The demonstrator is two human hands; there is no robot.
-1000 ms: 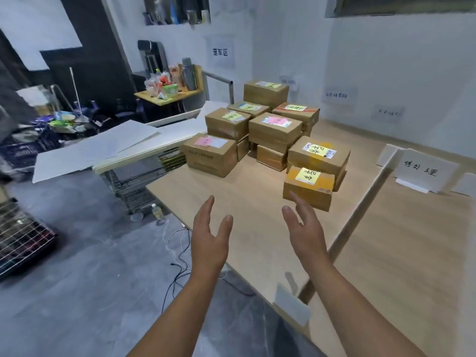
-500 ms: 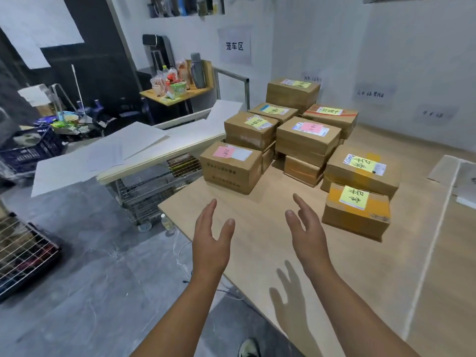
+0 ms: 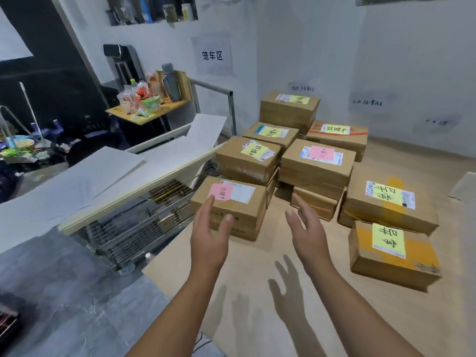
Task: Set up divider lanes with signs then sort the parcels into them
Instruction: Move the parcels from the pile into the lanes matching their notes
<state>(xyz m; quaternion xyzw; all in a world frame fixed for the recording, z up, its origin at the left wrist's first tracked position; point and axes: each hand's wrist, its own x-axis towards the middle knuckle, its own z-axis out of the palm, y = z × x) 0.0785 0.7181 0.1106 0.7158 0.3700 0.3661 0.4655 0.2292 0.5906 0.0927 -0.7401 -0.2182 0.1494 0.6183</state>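
Centre frame, two empty hands hover at the nearest parcel. The left hand (image 3: 210, 235) and right hand (image 3: 307, 233) are spread wide, palms facing each other, on either side of the box with the pink note (image 3: 231, 210). The left fingertips overlap its near corner, but whether they touch it cannot be told. Behind it and to the right, the other parcels (image 3: 316, 163) sit in one stacked cluster on the wooden floor (image 3: 257, 318), each with a yellow or pink note. No divider lanes show here, though paper signs (image 3: 212, 55) hang on the wall at upper centre and upper right. Sorting looks hardly begun: every visible parcel waits in the heap, and this box seems next.
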